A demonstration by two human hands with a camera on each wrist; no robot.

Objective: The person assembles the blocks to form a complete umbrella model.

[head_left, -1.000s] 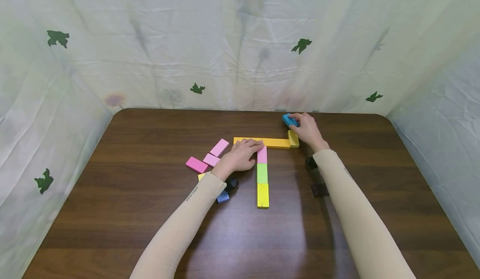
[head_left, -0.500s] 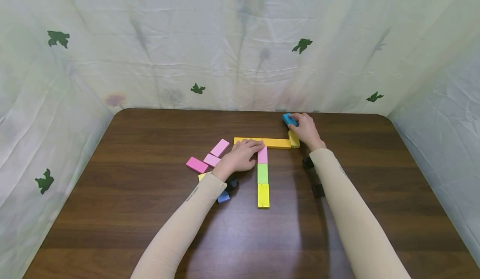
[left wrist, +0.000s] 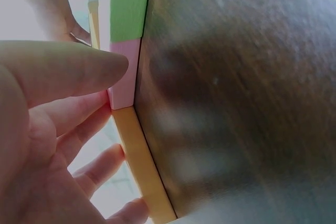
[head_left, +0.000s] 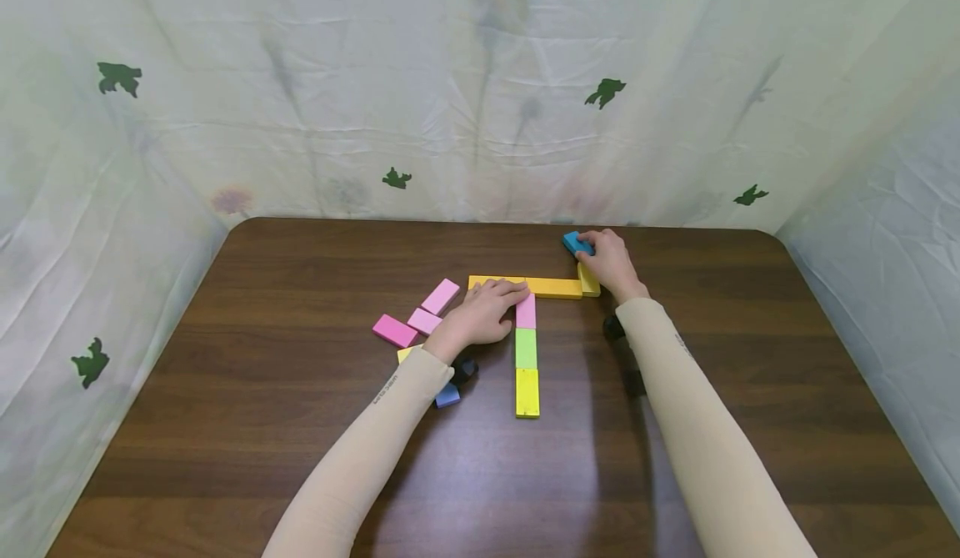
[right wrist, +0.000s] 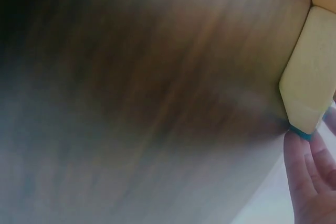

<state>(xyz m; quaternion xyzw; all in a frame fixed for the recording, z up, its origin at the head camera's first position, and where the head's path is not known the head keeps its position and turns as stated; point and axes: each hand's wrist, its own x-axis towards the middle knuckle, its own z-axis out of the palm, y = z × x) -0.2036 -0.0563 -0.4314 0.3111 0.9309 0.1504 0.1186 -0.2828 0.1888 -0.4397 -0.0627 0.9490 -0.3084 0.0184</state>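
Observation:
My right hand [head_left: 613, 266] pinches a blue block [head_left: 574, 243] near the table's far edge. That block meets the far end of a pale yellow block [head_left: 590, 283]; in the right wrist view, a sliver of blue shows past the yellow block's end [right wrist: 310, 72]. Orange blocks [head_left: 553, 289] run leftward from there in a row. My left hand [head_left: 483, 312] lies over the row's left part with extended fingers. In the left wrist view its fingertips touch the orange block [left wrist: 142, 166] and the pink block [left wrist: 124, 74]. From the row a pink, green [head_left: 526, 349] and yellow block [head_left: 527, 393] line runs nearer.
Left of my left hand lie loose blocks: two light pink [head_left: 440, 297], one deeper pink [head_left: 395, 330]. A yellow block [head_left: 406, 354] and a blue-violet block [head_left: 447, 396] are partly hidden by the left sleeve. A patterned cloth [head_left: 480, 91] hangs behind the wooden table [head_left: 300, 458].
My right hand and the blue block have shifted slightly nearer and leftward, against the pale yellow block. The right forearm has swung a little left. My left hand stays in place.

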